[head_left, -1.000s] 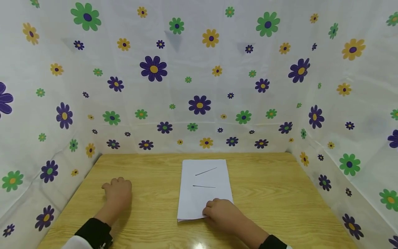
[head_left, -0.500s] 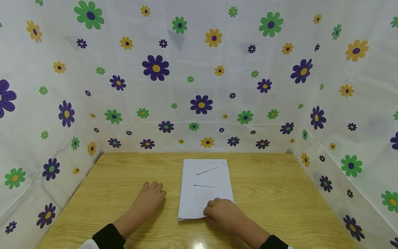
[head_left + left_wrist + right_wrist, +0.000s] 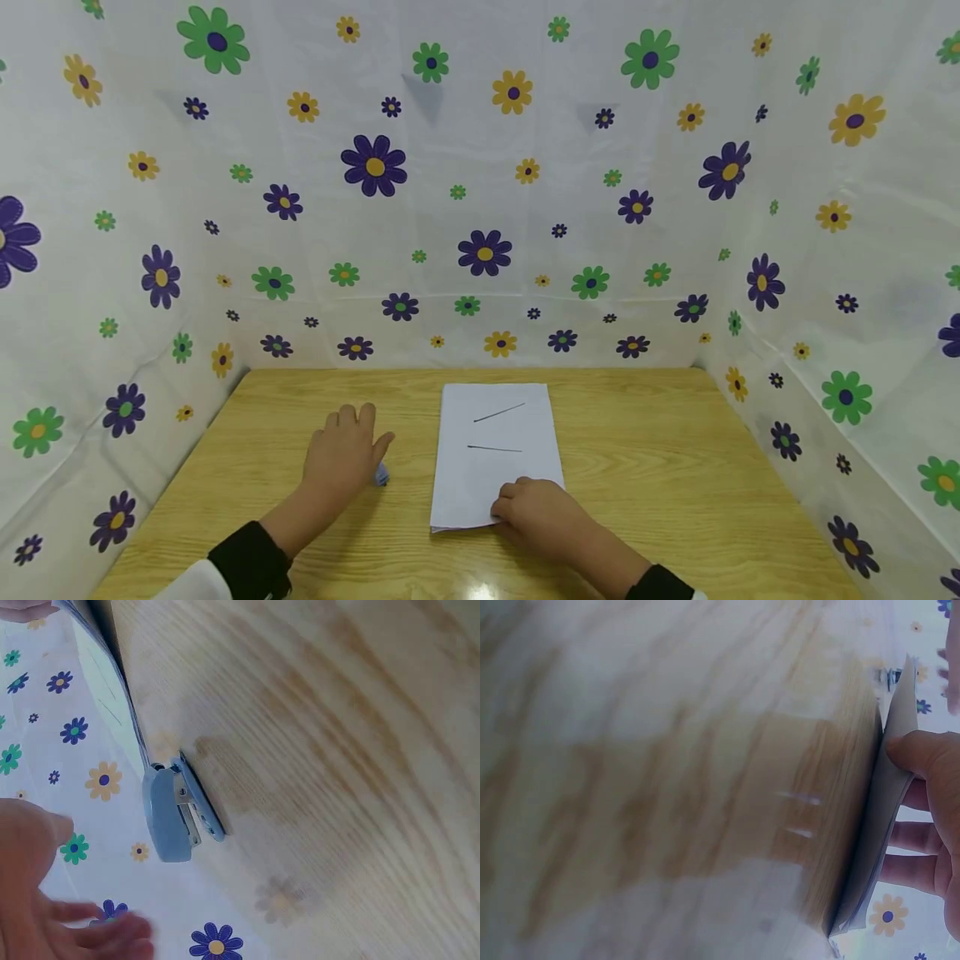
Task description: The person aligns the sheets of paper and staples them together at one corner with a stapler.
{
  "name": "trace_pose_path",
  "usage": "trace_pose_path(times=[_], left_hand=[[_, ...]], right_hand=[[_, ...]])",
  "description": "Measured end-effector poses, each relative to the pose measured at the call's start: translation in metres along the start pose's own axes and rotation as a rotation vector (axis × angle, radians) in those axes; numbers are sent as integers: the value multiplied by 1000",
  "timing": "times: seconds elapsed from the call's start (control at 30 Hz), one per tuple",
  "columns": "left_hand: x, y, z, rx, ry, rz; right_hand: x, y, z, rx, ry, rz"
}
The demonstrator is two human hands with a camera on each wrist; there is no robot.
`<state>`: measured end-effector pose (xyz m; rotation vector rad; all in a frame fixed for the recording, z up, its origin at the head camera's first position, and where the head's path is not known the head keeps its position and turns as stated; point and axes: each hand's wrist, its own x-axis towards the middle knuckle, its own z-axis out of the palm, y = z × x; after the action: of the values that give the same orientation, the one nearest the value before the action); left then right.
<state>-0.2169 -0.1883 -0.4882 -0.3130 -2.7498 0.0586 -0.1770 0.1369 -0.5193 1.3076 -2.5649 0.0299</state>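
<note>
A stack of white paper sheets (image 3: 487, 483) with two dark lines on it lies at the middle of the table. My right hand (image 3: 542, 518) pinches its near right corner; in the right wrist view the thumb (image 3: 907, 754) is on one side and the fingers on the other. Left of the stack is a small light-blue stapler (image 3: 169, 814), standing on the table with its jaws apart in the left wrist view. My left hand (image 3: 341, 454) hovers beside it, fingers spread and apart from it. In the head view that hand hides most of the stapler (image 3: 382, 475).
The wooden table (image 3: 637, 467) has flower-patterned white cloth (image 3: 480, 167) hanging round its back and both sides. Bare wood shows to the left and right of the paper.
My left hand moved right towards the paper, then drew back slightly left as its fingers spread. The stapler now shows where bare wood was a second ago. My right hand stayed put.
</note>
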Motion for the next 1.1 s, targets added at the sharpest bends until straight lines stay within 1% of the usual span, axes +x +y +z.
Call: trace_pose_path(times=[0.03,0.07,0.13,0.2,0.27,0.37,0.43,0.6,0.67,0.77,0.93,1.03,1.1], left_hand=[[0,0,2,-13,-35,-51],[0,-1,4,-37,-84,-88],[-2,-2,10,-99,-193,-147],[-5,-3,18,-179,-286,-184],[-8,-3,24,-246,-333,-200],[-12,-1,27,-316,-341,-199],[-13,1,25,-332,-324,-173],[-12,7,16,-316,-333,-116],[-11,9,13,-302,-345,-107],[-10,12,10,-295,-344,-86],[-8,20,11,-340,-353,-46],[-7,25,12,-362,-364,-21],[-6,28,12,-379,-376,-16]], right_hand=[[0,0,0,-1,-2,-1],[0,0,0,-1,-4,-1],[0,-1,1,-3,-6,-2],[0,-2,3,-4,-6,-5],[0,-4,4,-11,-6,-14],[0,-6,4,-26,-5,-31],[1,-8,3,-45,-8,-40],[4,-10,0,-108,-23,-43],[5,-10,-2,-132,-23,-43],[7,-10,-3,-160,-20,-42],[8,-9,-3,-171,-23,-35],[10,-9,-4,-158,-42,-19],[11,-10,-5,-147,-53,-4]])
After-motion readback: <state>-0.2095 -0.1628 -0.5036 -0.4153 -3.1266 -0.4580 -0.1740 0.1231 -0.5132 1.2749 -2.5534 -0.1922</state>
